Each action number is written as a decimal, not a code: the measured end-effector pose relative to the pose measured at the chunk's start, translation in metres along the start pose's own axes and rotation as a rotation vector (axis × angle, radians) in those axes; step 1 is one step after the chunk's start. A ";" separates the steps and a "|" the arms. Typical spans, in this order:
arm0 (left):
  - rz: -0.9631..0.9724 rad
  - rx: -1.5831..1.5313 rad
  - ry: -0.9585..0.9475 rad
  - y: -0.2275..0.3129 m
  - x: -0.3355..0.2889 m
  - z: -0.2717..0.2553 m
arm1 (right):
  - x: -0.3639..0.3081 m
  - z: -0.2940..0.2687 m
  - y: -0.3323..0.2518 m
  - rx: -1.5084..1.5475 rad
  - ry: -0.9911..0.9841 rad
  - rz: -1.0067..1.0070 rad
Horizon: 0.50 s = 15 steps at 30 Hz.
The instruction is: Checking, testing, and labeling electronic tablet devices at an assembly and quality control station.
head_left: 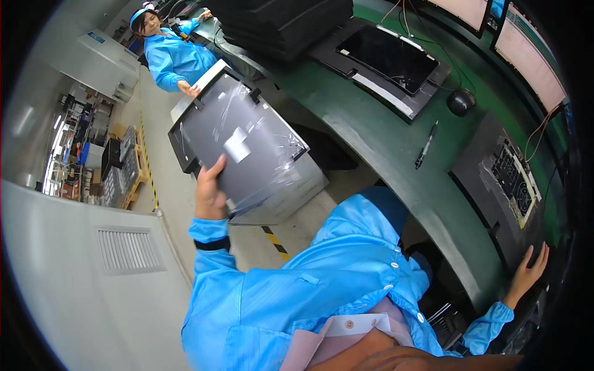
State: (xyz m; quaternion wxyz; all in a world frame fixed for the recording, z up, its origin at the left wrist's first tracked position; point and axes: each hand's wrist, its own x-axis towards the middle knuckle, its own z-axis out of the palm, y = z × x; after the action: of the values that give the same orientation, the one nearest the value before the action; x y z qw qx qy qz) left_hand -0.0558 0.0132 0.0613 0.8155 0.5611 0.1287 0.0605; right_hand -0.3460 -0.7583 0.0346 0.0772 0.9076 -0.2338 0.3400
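My left hand point(211, 196) is at the near left edge of a flat dark panel point(219, 130) wrapped in clear film, with a white label on it. My thumb lies over the film and the other fingers are mostly hidden, seemingly around the edge. The panel rests over a white box-like unit point(281, 195). A co-worker's hand point(187, 88) is by its far corner. My right hand point(531, 272) is open, its fingers spread at the near end of a dark board point(486, 185). On that board sits a light frame with black circuitry point(515, 179).
A green work table point(365, 145) carries a pen point(427, 145), a mouse point(461, 102), a black screen panel point(388, 57) on a dark pad, and stacked black foam point(278, 25). Monitors point(532, 52) stand at the right. A white cabinet point(80, 247) is at my left.
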 end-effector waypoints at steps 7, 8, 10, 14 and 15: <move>-0.453 0.179 0.090 -0.061 0.068 -0.197 | -0.017 -0.028 0.006 0.096 0.056 0.292; -0.460 0.183 0.057 -0.053 0.067 -0.209 | -0.010 -0.026 -0.008 -0.069 -0.012 0.316; -0.496 0.178 0.035 -0.035 0.068 -0.236 | -0.010 0.008 0.005 -0.075 0.092 0.257; -0.258 1.271 0.165 -0.022 0.068 -0.075 | -0.030 0.004 0.032 -0.151 0.169 0.308; -0.026 1.638 0.143 -0.014 0.062 -0.047 | -0.034 -0.004 0.032 -0.164 0.161 0.319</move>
State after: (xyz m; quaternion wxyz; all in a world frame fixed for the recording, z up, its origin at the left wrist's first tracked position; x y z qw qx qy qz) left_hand -0.0099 0.0653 0.0235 0.1380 0.9716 0.1903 -0.0266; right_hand -0.3861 -0.7723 0.0147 0.1145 0.8196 -0.3948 0.3991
